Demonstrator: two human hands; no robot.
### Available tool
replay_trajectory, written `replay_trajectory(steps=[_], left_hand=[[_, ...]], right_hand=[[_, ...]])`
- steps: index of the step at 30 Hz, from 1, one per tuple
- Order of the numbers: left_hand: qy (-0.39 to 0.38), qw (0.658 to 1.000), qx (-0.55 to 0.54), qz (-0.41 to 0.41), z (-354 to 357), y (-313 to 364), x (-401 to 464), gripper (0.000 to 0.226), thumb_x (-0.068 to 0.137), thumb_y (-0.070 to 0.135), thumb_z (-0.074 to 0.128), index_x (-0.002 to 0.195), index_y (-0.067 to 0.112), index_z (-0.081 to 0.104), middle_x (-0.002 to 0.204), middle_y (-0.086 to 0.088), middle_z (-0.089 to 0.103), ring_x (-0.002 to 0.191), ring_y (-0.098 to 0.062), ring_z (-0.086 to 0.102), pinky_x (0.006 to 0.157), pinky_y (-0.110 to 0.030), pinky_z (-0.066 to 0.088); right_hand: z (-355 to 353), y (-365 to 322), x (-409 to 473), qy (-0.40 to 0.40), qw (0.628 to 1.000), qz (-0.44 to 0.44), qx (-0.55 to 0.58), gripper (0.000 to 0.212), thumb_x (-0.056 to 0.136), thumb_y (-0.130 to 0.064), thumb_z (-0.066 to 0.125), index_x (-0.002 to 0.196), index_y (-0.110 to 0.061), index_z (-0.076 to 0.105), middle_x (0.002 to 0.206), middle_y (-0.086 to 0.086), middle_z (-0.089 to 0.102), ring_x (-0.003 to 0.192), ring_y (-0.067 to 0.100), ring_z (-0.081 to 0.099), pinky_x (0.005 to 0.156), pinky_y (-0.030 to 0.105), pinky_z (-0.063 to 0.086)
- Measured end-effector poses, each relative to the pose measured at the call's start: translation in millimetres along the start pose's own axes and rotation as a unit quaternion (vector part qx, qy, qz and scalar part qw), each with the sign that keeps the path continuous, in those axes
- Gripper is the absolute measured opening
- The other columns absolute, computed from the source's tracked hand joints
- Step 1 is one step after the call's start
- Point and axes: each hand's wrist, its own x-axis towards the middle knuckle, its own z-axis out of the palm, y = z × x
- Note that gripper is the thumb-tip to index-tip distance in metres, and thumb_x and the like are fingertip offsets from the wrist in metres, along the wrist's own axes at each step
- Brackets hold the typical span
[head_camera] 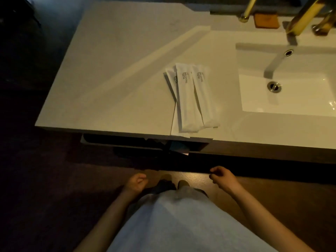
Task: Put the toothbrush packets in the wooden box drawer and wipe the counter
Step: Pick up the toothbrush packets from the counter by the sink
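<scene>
Counter [109, 70] left half bare, open approach from front. Toothbrush packets [189, 99] stacked near front edge beside sink [283, 106]; brass faucet [301, 19] overhangs far right.

The white counter [112, 73] carries overlapping toothbrush packets [189, 99] near its front edge, left of the inset sink [291, 113].

Dim room, dark brown floor [54, 188]; white sink basin [291, 99], brass faucet [301, 17], warm light
</scene>
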Motion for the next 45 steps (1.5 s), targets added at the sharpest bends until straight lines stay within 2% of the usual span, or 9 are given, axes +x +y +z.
replay_trajectory(steps=[3, 7, 13, 18, 25, 28, 35, 41, 45], left_hand=[[-0.040, 0.991, 0.065, 0.109, -13.5, 57.8, -13.5, 0.025, 0.089, -0.001, 0.051, 0.114, 0.001, 0.054, 0.082, -0.001, 0.055, 0.091, -0.021, 0.053, 0.062, -0.005, 0.043], [-0.088, 0.960, 0.117, 0.239, -35.0, 122.6, -53.8, 0.029, 0.090, 0.016, 0.055, 0.117, 0.025, 0.055, 0.106, 0.012, 0.059, 0.091, 0.002, 0.058, 0.079, -0.009, 0.047], [0.028, 0.897, 0.194, 0.396, -43.4, 195.2, -70.1, 0.033, 0.089, 0.027, 0.052, 0.122, 0.029, 0.052, 0.113, 0.014, 0.057, 0.099, 0.001, 0.054, 0.078, -0.012, 0.040], [0.105, 0.885, 0.266, 0.367, -29.8, 232.6, -23.5, 0.047, 0.090, 0.039, 0.047, 0.133, 0.021, 0.045, 0.135, -0.003, 0.050, 0.115, -0.016, 0.052, 0.089, -0.032, 0.043], [0.144, 0.878, 0.351, 0.293, -7.8, 267.6, 9.0, 0.058, 0.086, 0.055, 0.043, 0.113, 0.007, 0.056, 0.129, -0.012, 0.047, 0.120, -0.029, 0.040, 0.091, -0.043, 0.042], [0.138, 0.890, 0.331, 0.281, 0.5, 274.0, 11.4, 0.058, 0.084, 0.055, 0.046, 0.116, 0.008, 0.055, 0.128, -0.012, 0.046, 0.120, -0.030, 0.039, 0.093, -0.044, 0.043], [0.069, 0.947, 0.162, 0.268, 9.4, 284.1, 12.5, 0.041, 0.078, 0.034, 0.064, 0.108, 0.009, 0.054, 0.109, -0.008, 0.063, 0.097, -0.025, 0.062, 0.083, -0.039, 0.053], [0.023, 0.961, 0.131, 0.243, 12.1, 289.6, 13.6, 0.024, 0.078, 0.020, 0.066, 0.099, 0.008, 0.064, 0.110, -0.008, 0.068, 0.089, -0.023, 0.065, 0.079, -0.036, 0.056], [-0.002, 0.970, 0.086, 0.226, 17.1, 289.0, 11.6, 0.023, 0.077, 0.020, 0.068, 0.097, 0.008, 0.065, 0.110, -0.007, 0.068, 0.091, -0.026, 0.067, 0.082, -0.043, 0.057]], right_hand=[[-11.7, -34.3, -32.0, 0.005, 0.998, -0.059, -0.027, 0.029, 0.087, -0.014, 0.060, 0.116, -0.015, 0.056, 0.112, 0.003, 0.061, 0.094, 0.013, 0.056, 0.079, 0.023, 0.045], [-32.9, -79.1, -83.1, 0.038, 0.986, -0.150, -0.059, 0.032, 0.087, -0.021, 0.060, 0.118, -0.027, 0.054, 0.099, -0.011, 0.058, 0.092, 0.004, 0.056, 0.077, 0.019, 0.045], [-59.4, -134.9, -95.9, 0.180, 0.946, -0.261, -0.073, 0.033, 0.088, -0.028, 0.056, 0.120, -0.027, 0.052, 0.109, -0.009, 0.060, 0.094, 0.006, 0.057, 0.081, 0.028, 0.050], [-71.5, -167.2, -35.6, 0.313, 0.896, -0.281, -0.142, 0.050, 0.087, -0.034, 0.055, 0.132, -0.018, 0.043, 0.134, 0.007, 0.048, 0.120, 0.025, 0.045, 0.088, 0.037, 0.043], [-75.1, -188.7, 30.2, 0.256, 0.939, -0.176, -0.145, 0.066, 0.084, -0.047, 0.055, 0.138, -0.017, 0.033, 0.138, 0.013, 0.045, 0.126, 0.033, 0.040, 0.097, 0.044, 0.040], [-70.7, -193.0, 39.4, 0.247, 0.947, -0.163, -0.127, 0.059, 0.081, -0.049, 0.059, 0.125, -0.013, 0.047, 0.125, 0.015, 0.055, 0.116, 0.032, 0.049, 0.091, 0.041, 0.044], [-66.3, -194.7, 41.9, 0.258, 0.954, -0.147, -0.041, 0.057, 0.076, -0.032, 0.068, 0.125, -0.012, 0.046, 0.120, 0.015, 0.055, 0.113, 0.034, 0.050, 0.090, 0.037, 0.043], [-80.7, -198.9, 35.5, 0.228, 0.968, -0.100, 0.011, 0.042, 0.083, -0.016, 0.057, 0.119, 0.005, 0.053, 0.121, 0.022, 0.060, 0.111, 0.036, 0.054, 0.090, 0.039, 0.044], [-80.5, -197.6, 32.4, 0.248, 0.964, -0.096, 0.015, 0.043, 0.079, -0.010, 0.059, 0.122, -0.003, 0.054, 0.123, 0.016, 0.059, 0.114, 0.030, 0.053, 0.087, 0.031, 0.041]])
